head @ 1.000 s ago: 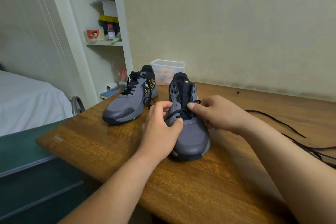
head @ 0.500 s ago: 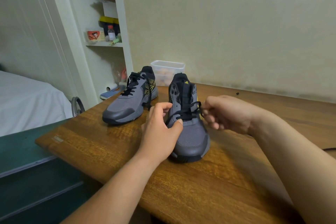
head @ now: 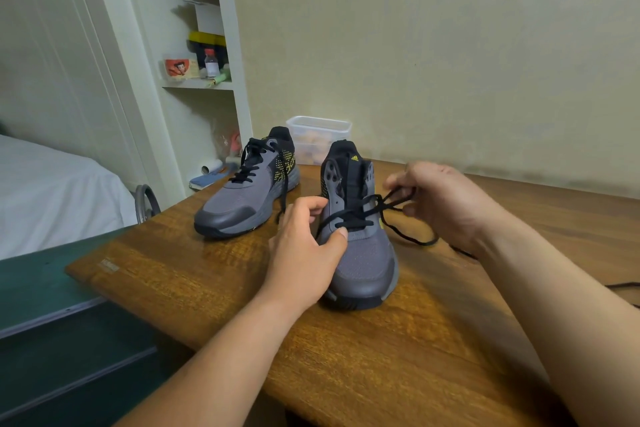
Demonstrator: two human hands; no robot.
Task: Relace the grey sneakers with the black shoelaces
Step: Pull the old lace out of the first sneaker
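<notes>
A: So, which step is this?
B: Lacing the nearer grey sneaker (head: 363, 253). It stands in the middle of the desk (head: 381, 357), toe toward the near edge. Only its low holes hold black shoelace (head: 358, 226).
A: And the hands?
B: The left hand (head: 304, 246) grips the shoe's side, thumb pressing the lace. The right hand (head: 440, 198) pinches the lace just right of the shoe.
A: Next?
B: Probably poke that end into the next hole up. The other sneaker (head: 242, 198), by the left edge, looks done.
</notes>
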